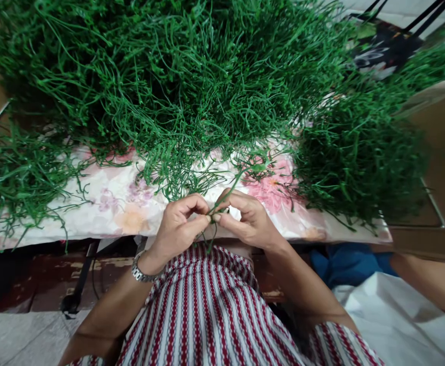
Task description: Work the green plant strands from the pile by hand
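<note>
Between thumb and forefinger, my left hand point(184, 223) pinches the lower part of a thin green plant stem point(233, 187). My right hand point(243, 218) pinches the same stem just beside it, the fingertips of both hands nearly touching. Its upper end points up and to the right, and short green ends hang below my fingers. Just beyond my hands, a loose scatter of similar green stems point(176, 170) lies on the floral tablecloth point(108, 223). Whether the stems are real or artificial I cannot tell.
A large heap of green stems point(169, 76) covers the back. Smaller piles stand at the left point(27, 168) and right point(359, 157). Brown cardboard point(443, 173) is at the far right, with a dark flowered bag point(386, 46) behind. Another person's arm point(428, 279) shows lower right.
</note>
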Demonstrator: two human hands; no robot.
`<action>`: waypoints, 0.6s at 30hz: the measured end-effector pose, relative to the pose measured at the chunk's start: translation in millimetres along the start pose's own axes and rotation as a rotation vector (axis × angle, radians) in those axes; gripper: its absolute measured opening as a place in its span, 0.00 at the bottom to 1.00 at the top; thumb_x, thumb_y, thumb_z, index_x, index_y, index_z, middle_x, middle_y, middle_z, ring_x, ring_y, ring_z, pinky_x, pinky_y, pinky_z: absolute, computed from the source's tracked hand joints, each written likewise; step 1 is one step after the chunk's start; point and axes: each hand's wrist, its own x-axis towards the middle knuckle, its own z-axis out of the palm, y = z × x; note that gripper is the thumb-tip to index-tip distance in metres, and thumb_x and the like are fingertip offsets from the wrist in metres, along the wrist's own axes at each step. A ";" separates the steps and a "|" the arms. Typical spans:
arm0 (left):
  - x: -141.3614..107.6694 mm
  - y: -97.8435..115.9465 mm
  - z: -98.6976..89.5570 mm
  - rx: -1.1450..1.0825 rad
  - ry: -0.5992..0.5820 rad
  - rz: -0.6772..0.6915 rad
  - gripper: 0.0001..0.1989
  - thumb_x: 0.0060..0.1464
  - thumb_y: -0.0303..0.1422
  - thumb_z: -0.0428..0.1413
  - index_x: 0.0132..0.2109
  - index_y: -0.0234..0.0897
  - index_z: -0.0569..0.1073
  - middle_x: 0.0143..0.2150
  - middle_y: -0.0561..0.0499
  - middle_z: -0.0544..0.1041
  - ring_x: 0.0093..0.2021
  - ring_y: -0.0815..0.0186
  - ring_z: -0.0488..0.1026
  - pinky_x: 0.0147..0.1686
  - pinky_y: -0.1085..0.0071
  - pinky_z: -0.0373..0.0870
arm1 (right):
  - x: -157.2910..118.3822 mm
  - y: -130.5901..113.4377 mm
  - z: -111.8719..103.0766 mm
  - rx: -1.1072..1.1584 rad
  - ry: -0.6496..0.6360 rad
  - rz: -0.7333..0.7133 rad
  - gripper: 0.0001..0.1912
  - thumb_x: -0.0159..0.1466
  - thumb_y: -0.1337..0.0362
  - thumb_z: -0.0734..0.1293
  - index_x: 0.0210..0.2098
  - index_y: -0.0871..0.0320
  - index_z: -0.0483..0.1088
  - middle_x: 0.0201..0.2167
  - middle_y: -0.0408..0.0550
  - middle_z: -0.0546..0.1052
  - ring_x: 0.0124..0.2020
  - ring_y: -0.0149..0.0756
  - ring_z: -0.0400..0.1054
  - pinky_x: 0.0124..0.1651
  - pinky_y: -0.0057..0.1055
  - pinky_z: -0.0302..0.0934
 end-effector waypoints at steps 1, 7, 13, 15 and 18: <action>0.3 1.8 -1.9 0.011 -0.027 -0.032 0.07 0.45 0.20 0.51 0.25 0.35 0.65 0.25 0.55 0.63 0.27 0.72 0.59 0.27 0.75 0.55 | 0.9 -0.9 -2.3 0.007 -0.019 0.003 0.02 0.57 0.70 0.65 0.30 0.62 0.70 0.25 0.43 0.69 0.29 0.27 0.63 0.33 0.26 0.57; 1.4 6.5 -5.5 0.072 -0.189 -0.112 0.05 0.46 0.22 0.50 0.27 0.35 0.64 0.26 0.55 0.62 0.26 0.72 0.58 0.25 0.75 0.54 | 5.1 -5.3 -9.0 0.229 -0.254 0.187 0.05 0.53 0.73 0.61 0.21 0.62 0.64 0.19 0.38 0.60 0.22 0.23 0.55 0.25 0.23 0.50; -1.7 2.0 1.5 0.106 -0.080 -0.128 0.04 0.50 0.26 0.51 0.29 0.36 0.63 0.24 0.57 0.61 0.22 0.74 0.56 0.21 0.77 0.52 | 1.9 -6.0 -0.7 0.125 -0.115 0.211 0.03 0.58 0.71 0.61 0.29 0.62 0.66 0.25 0.41 0.66 0.27 0.25 0.60 0.30 0.23 0.55; -2.7 2.2 2.0 0.146 -0.060 -0.115 0.04 0.51 0.28 0.52 0.29 0.36 0.64 0.23 0.58 0.61 0.21 0.75 0.56 0.21 0.78 0.52 | -0.9 -5.6 2.6 0.062 -0.093 0.172 0.03 0.60 0.70 0.60 0.32 0.62 0.66 0.27 0.42 0.67 0.27 0.25 0.61 0.31 0.23 0.56; -3.9 3.6 -0.6 0.231 -0.075 -0.096 0.04 0.52 0.29 0.52 0.30 0.35 0.66 0.22 0.58 0.62 0.22 0.75 0.57 0.22 0.78 0.54 | -3.8 -5.1 3.8 -0.031 -0.118 0.114 0.04 0.63 0.69 0.59 0.35 0.61 0.65 0.28 0.42 0.67 0.27 0.25 0.61 0.31 0.23 0.56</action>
